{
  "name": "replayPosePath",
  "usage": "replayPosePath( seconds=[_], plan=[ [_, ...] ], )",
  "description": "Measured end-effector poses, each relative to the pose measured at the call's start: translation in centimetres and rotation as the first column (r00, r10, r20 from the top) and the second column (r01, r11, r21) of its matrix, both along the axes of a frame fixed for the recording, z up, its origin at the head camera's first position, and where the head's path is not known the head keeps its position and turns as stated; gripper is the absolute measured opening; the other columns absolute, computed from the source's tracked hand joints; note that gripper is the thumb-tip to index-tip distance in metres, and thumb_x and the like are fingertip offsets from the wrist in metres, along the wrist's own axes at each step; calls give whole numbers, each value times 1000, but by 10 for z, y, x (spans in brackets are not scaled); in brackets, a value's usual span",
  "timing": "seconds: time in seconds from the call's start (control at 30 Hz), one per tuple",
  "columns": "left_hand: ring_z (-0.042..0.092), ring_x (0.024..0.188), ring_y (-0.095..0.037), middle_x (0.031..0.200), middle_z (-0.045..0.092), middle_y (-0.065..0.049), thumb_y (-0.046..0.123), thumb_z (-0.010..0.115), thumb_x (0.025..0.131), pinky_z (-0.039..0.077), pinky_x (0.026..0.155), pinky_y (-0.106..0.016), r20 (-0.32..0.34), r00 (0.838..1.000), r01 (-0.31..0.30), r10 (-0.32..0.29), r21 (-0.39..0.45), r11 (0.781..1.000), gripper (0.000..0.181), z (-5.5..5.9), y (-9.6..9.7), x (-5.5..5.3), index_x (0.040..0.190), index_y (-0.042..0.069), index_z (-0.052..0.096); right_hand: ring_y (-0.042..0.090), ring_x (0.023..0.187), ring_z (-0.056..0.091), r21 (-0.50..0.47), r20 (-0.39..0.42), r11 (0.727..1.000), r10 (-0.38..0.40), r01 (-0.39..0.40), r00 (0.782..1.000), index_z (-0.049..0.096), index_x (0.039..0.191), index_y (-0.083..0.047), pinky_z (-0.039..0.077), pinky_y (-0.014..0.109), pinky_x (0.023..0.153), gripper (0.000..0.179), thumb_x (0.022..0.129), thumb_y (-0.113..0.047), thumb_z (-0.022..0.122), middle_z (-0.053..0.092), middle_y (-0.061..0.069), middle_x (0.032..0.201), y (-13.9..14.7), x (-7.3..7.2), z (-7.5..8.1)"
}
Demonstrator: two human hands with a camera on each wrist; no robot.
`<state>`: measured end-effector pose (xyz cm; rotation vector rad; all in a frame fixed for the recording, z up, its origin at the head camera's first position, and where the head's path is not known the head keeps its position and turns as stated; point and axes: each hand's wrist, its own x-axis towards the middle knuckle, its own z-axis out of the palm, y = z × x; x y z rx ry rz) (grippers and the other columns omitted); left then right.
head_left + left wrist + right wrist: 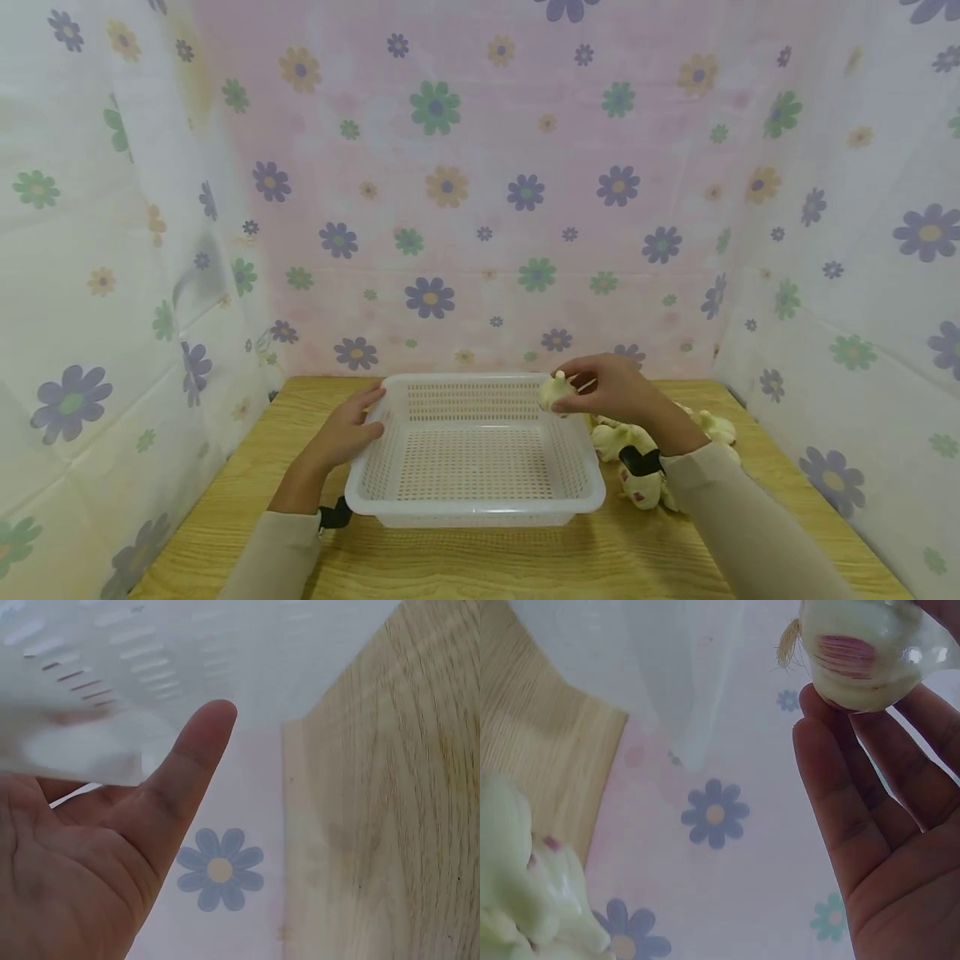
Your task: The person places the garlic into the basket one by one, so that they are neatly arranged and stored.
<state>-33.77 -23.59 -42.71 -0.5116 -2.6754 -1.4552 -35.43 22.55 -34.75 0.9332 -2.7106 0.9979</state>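
Observation:
A white perforated plastic basket (472, 506) sits on the wooden table, and its inside shows no contents. At its left rim, my left hand (345, 429) grips the edge, thumb over the rim and one straight finger (202, 742) against the outer wall. My right hand (611, 387) pinches a garlic bulb (556, 393) above the basket's back right corner. The right wrist view shows that bulb (855, 656) with a purple patch and a tuft of roots, held at the fingertips. A pile of garlic bulbs (618, 437) lies right of the basket, partly hidden by my right forearm.
The wood-grain table (465, 567) runs back to a flowered cloth (480, 208) behind, with more flowered cloth (862, 250) on both sides. Garlic bulbs (525, 885) also show at the lower left of the right wrist view.

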Motion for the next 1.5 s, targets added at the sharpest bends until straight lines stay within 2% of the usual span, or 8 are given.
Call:
replayPosePath(
  seconds=[0.2, 0.37, 0.6, 0.9, 1.07, 1.23, 1.4, 1.5],
  plan=[
    [26, 154, -48, 170, 22, -22, 9, 58, 92, 38, 116, -60, -50, 996, -81, 76, -114, 990, 71, -1, 10, -1, 157, -8, 34, 16, 97, 74, -35, 26, 998, 45, -44, 999, 74, 124, -20, 62, 30, 82, 50, 82, -43, 86, 74, 0, 118, -21, -12, -4],
    [23, 155, -47, 169, 24, -23, 8, 57, 91, 26, 122, -61, -80, 992, -109, 98, -151, 982, 70, 0, 13, 0, 156, -10, 36, 16, 98, 75, -24, 57, 999, 41, -39, 998, 73, 123, -17, 62, 31, 82, 51, 81, -41, 88, 74, 2, 118, -36, -18, -6],
    [24, 154, -49, 168, 25, -24, 8, 56, 91, 23, 122, -62, -113, 988, -122, 104, -167, 978, 70, 3, 11, 4, 155, -11, 36, 19, 102, 75, -39, 120, 999, 26, -21, 992, 74, 124, -17, 62, 36, 82, 50, 81, -40, 88, 73, 3, 122, -57, -26, -5],
    [23, 154, -49, 169, 24, -24, 8, 56, 93, 24, 122, -62, -96, 990, -119, 104, -168, 979, 69, 3, 12, 5, 156, -10, 36, 18, 103, 75, -81, 187, 996, 55, -41, 981, 73, 128, -12, 61, 36, 84, 52, 82, -31, 88, 74, 2, 121, -82, -37, -10],
    [22, 154, -49, 169, 23, -24, 8, 55, 93, 25, 121, -63, -85, 991, -112, 99, -163, 980, 69, 4, 15, 6, 156, -9, 34, 17, 102, 76, -75, 220, 997, 42, -26, 975, 75, 125, -12, 61, 35, 84, 51, 81, -33, 89, 75, 3, 120, -96, -43, -16],
    [24, 154, -49, 169, 23, -24, 9, 54, 93, 30, 119, -64, -79, 993, -102, 89, -169, 980, 70, 4, 15, 5, 157, -9, 34, 23, 107, 75, -96, 265, 995, 41, -16, 963, 75, 124, -10, 62, 37, 86, 53, 80, -34, 90, 74, 6, 123, -108, -48, -21],
    [23, 154, -50, 169, 21, -24, 9, 53, 93, 29, 120, -64, -75, 994, -88, 76, -173, 981, 71, 6, 16, 5, 157, -10, 32, 23, 105, 75, -105, 273, 994, 39, -11, 961, 75, 124, -8, 62, 37, 86, 53, 80, -32, 90, 73, 8, 126, -119, -54, -27],
    [22, 154, -50, 169, 21, -25, 8, 54, 93, 28, 120, -64, -74, 994, -91, 79, -171, 981, 70, 7, 16, 7, 157, -10, 31, 25, 110, 74, -78, 259, 997, 17, 3, 966, 75, 124, -9, 60, 40, 92, 53, 79, -34, 90, 73, 7, 127, -127, -56, -28]
  ],
)
